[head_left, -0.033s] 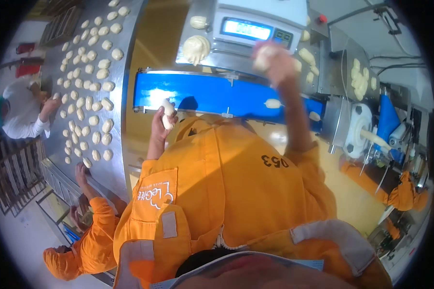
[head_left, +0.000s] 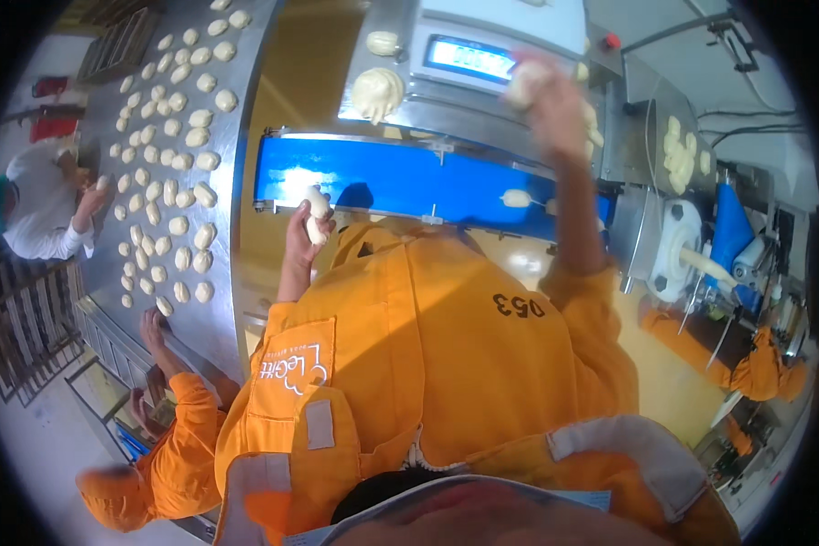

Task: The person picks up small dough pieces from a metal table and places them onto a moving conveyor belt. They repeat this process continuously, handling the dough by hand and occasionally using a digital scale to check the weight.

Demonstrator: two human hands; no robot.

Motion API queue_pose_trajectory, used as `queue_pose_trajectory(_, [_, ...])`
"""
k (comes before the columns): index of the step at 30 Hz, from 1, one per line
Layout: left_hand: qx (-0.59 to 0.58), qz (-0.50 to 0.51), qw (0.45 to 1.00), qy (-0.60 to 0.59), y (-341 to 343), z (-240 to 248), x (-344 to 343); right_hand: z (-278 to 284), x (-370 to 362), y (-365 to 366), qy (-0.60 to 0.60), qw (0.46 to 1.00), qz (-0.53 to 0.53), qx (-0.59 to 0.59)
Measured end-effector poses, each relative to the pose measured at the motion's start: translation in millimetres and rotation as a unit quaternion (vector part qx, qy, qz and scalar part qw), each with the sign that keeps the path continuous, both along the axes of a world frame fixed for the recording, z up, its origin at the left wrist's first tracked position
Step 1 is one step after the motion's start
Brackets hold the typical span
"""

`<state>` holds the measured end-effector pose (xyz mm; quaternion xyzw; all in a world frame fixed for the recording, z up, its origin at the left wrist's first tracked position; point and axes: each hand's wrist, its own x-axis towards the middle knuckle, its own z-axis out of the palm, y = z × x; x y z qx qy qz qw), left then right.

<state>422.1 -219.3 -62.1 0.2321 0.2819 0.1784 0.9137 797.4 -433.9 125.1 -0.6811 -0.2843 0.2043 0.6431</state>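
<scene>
L hand (head_left: 300, 234) is gripping 1 dough pc (head_left: 317, 209), fingers curled round its middle, ends sticking out. R hand (head_left: 553, 107) is hovering, blurred, nr 1 scale (head_left: 500, 32), can't tell its grip

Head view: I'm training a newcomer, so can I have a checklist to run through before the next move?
1. Left hand has hold of its dough: ok.
2. Right hand has a secure grip: cannot tell; it is blurred, with pale dough at its fingers.
3. Display lit: ok.
4. Display in full view: not ok; the right hand covers its right side.
5. Belt carries dough: ok, one piece lies left of the right forearm.
6. Co-workers' hands away from the belt: ok for the two people at the steel table.
</scene>
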Motion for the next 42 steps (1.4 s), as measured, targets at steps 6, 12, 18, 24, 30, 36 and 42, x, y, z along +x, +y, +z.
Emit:
queue_pose_trajectory(6, [-0.010,0.077,0.996,0.041,35,33,-46,47,156,96,-0.617,0.761,-0.035,-0.196])
queue_pose_trajectory(12, [0.145,0.232,0.941,0.198,86,92,-158,55,175,116,-0.525,0.731,0.029,-0.436])
queue_pose_trajectory(18, [0.172,0.450,0.827,0.288,123,128,-309,96,176,203,0.178,0.946,0.263,0.070])
queue_pose_trajectory(24, [0.264,0.525,0.592,0.551,193,92,-444,82,-39,420,0.141,0.920,0.359,0.065])
queue_pose_trajectory(30, [0.322,0.203,0.583,0.718,266,64,-484,21,-365,609,0.237,0.812,0.531,-0.046])
queue_pose_trajectory(36, [0.266,0.389,0.548,0.691,223,78,-477,-28,-574,715,0.217,0.751,0.623,-0.032])
queue_pose_trajectory(42, [0.143,0.476,0.671,0.550,186,96,-468,-117,-613,779,-0.489,0.735,0.467,-0.063])
